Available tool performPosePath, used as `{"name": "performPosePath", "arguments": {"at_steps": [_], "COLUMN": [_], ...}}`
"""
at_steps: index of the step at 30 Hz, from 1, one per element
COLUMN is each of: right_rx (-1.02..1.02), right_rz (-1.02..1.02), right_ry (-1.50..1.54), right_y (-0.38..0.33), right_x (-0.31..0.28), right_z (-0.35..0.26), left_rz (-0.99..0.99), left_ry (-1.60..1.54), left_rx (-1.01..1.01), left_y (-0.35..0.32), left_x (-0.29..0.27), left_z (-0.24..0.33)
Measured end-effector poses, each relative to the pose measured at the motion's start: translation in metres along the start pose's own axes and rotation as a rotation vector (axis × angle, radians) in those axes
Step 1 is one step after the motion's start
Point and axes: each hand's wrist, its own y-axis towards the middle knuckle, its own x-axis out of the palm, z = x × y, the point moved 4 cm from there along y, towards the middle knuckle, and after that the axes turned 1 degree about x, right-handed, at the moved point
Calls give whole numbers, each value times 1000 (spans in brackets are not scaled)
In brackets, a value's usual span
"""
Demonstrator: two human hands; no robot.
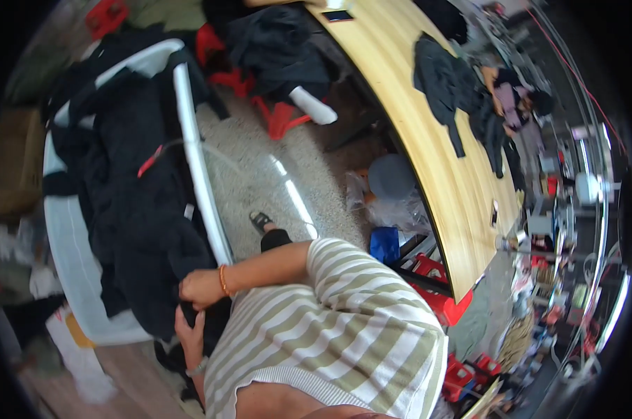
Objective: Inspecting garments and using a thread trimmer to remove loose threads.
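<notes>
Striped shirt [316, 328], one forearm [270, 267] crosswise, hands [202, 288] close together on black cloth [144, 244]

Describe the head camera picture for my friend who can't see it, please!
A person's bare right hand and bare left hand grip crumpled black cloth draped over a long, white-edged stand. To the right, a long pale-wood table holds dark cloth clothes, with speckled grey floor in between.
</notes>
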Motion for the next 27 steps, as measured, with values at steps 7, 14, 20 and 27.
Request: {"name": "performPosePath", "arguments": {"at_steps": [7, 14, 20, 27], "right_rx": [56, -115, -165, -274], "right_rz": [-36, -253, -415, -460], "right_ry": [68, 169, 173, -89], "right_y": [-8, -11, -13, -19], "right_x": [-1, 8, 6, -7], "right_z": [-5, -6, 1, 57], "left_rz": [122, 182, 183, 212], "left_ry": [136, 41, -20, 334], "left_rx": [-338, -205, -342, -709], "left_y": [-10, -35, -38, -89], "left_x": [-6, 11, 24, 48], "left_z": [-13, -20, -14, -35]}}
